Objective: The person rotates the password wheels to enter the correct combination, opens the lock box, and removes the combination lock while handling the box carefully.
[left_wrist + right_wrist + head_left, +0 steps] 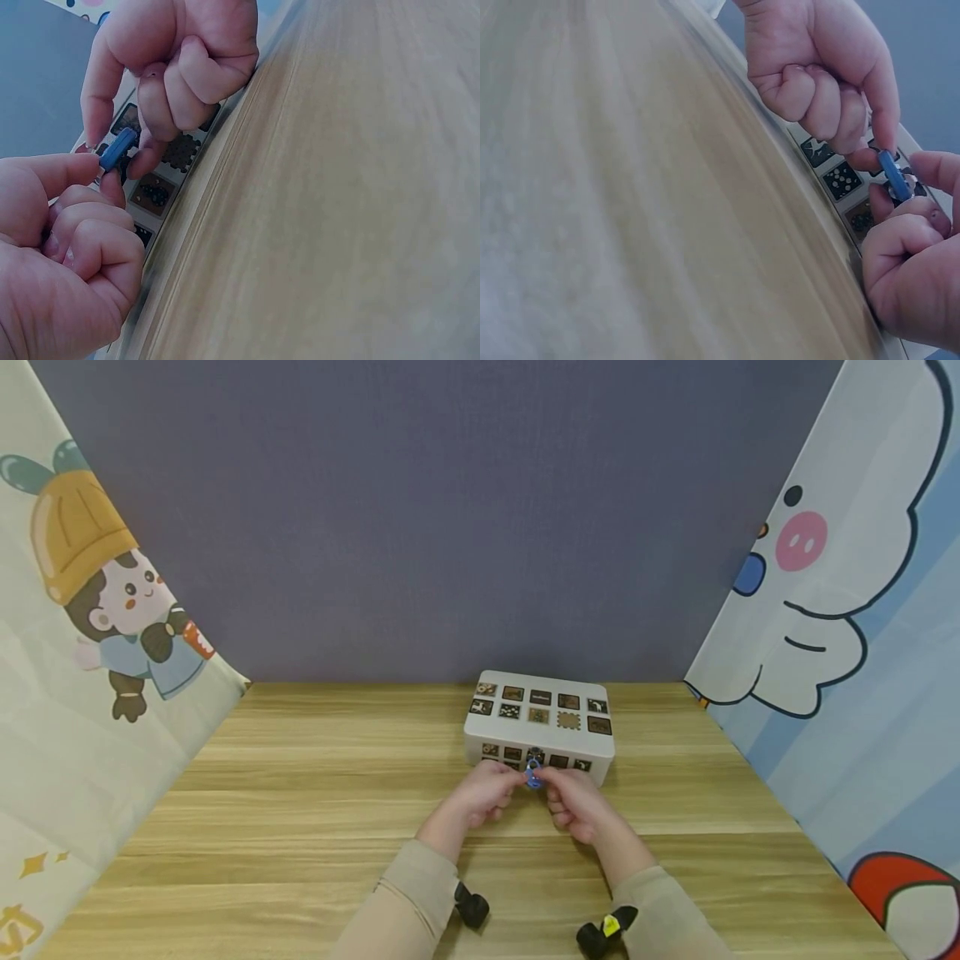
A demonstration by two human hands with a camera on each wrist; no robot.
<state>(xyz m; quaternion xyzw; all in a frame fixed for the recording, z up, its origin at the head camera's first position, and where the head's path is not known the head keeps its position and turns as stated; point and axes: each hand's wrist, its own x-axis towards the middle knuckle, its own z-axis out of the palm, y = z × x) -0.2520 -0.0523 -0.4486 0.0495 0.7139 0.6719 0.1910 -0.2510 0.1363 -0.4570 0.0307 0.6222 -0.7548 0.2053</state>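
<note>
A small blue padlock [533, 777] with a metal shackle is at the front latch of a white lidded box [547, 740] printed with dark square pictures. My left hand [487, 791] pinches one side of the padlock [118, 148] between thumb and index finger, its other fingers curled in. From the opposite side, my right hand [577, 799] pinches the padlock [895, 175] with thumb and forefinger. Something small and shiny shows by the right fingertips, too small to make out. Fingers partly hide the latch.
The box stands at the back of a wood-grain table [315, 793], before a grey-blue panel [390, 527]. Cartoon-printed sheets flank it, a cream one [45, 693] at left and a blue-white one [892, 710] at right. Black wrist cameras [472, 907] sit by both sleeves.
</note>
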